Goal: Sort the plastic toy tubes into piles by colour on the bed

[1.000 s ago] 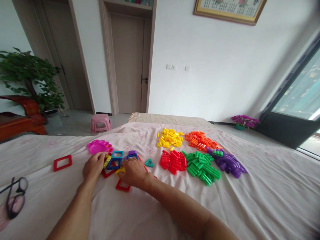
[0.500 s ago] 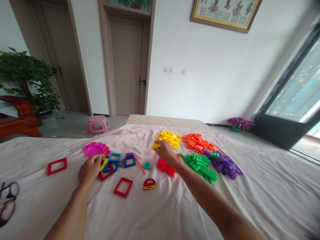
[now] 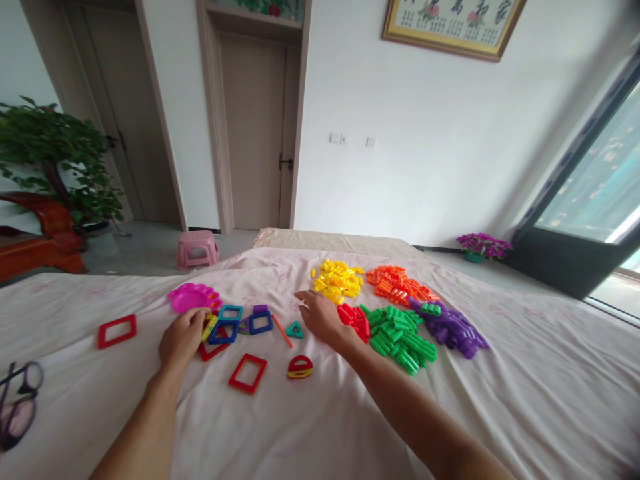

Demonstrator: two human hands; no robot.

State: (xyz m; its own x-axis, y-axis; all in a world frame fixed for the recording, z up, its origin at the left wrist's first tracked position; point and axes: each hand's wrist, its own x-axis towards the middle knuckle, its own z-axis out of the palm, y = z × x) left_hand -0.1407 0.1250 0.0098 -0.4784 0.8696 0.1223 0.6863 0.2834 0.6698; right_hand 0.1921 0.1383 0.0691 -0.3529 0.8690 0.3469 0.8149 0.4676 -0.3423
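My left hand [image 3: 183, 335] is closed, its fingertips pinched on a few yellow plastic blocks [image 3: 209, 328]. Beside them lie blue magnetic tile frames [image 3: 223, 332] and a red frame [image 3: 206, 353], partly covered. My right hand [image 3: 321, 316] hovers over the cloth in front of the yellow block pile [image 3: 338, 280], fingers apart and with nothing visible in them. Its wrist passes by the red block pile [image 3: 356, 321], hiding part of it. Left of the right hand are a teal triangle [image 3: 295, 329] and a thin orange stick [image 3: 283, 331].
Orange [image 3: 400, 285], green [image 3: 403, 337] and purple [image 3: 453, 330] block piles lie to the right. A pink scalloped plate [image 3: 193, 298] sits behind my left hand. Red frames [image 3: 248, 373], a red-yellow half-round piece [image 3: 300, 367] and glasses [image 3: 20, 400] rest on the cloth.
My right hand has drawn back from the yellow pile toward me and slightly left, and its fingers have spread. The left hand stays in place with the yellow blocks.
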